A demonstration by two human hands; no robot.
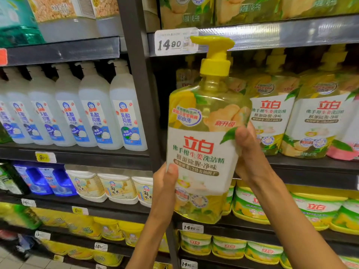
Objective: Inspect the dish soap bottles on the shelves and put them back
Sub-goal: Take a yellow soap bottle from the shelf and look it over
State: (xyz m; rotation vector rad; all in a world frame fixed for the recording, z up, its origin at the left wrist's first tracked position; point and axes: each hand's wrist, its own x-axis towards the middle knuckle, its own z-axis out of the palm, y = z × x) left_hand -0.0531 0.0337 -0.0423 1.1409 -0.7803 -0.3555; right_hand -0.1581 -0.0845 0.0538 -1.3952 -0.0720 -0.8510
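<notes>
Held item: one yellow dish soap bottle [204, 144] with a yellow pump top [214, 55], lifted in front of the shelves, label facing the camera. Long axis close to vertical, pump uppermost, top leaning slightly to the right.

Left hand [165, 183]: grasps the bottle's lower left edge, thumb laid across the front of the label, remaining fingers hidden behind the body. Right hand [246, 152]: grasps the right side higher up, about mid-label, thumb on the front and fingers wrapped out of sight behind. Bottle sits between the two hands; both bear on it.

Key relation for the return: the matching row of yellow pump bottles [303, 113] stands on the shelf [310, 162] beyond and to the right of the right hand. A dark open gap [167, 90] lies directly behind the held bottle, above the left hand and at the left end of that row. Judgement: this gap is the likely slot, so the move is forward, away from both hands, keeping the axis upright. The right hand is nearer the row; the left is nearer the upright post [143, 94].

Shelf contents otherwise: white bottles with blue labels [93, 113] left of the left hand; yellow tubs [252, 206] below the right forearm. Price tag [175, 42] reads 14.80, beside the pump top.
</notes>
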